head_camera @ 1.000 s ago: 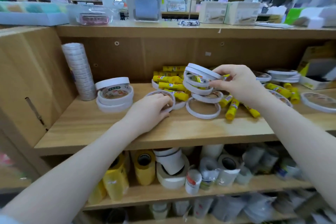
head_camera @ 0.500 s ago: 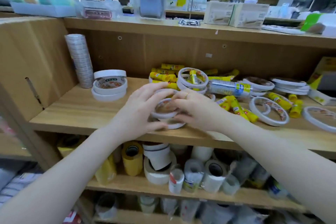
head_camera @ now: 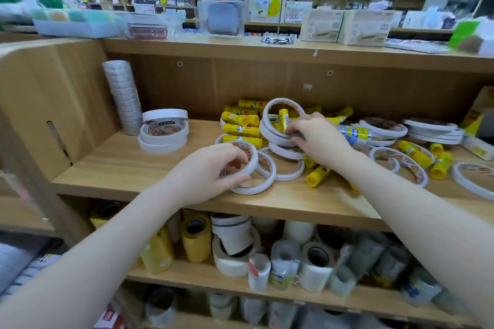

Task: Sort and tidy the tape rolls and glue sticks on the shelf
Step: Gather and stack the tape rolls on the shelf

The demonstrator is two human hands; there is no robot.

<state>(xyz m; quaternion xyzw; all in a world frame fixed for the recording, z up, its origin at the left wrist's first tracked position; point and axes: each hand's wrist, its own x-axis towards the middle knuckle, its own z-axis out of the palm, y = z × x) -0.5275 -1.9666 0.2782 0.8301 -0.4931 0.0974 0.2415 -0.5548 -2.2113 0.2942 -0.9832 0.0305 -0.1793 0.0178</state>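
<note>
Both hands (head_camera: 211, 168) (head_camera: 320, 139) on white tape rolls (head_camera: 280, 139) amid glue sticks (head_camera: 240, 129).

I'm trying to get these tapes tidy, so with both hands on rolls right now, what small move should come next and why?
Probably carry the thin roll that the left hand grips over to the neat stack of tape rolls on the left and set it on top. That stack is already sorted, while the right hand holds a leaning pile of rolls among the glue sticks.
</note>
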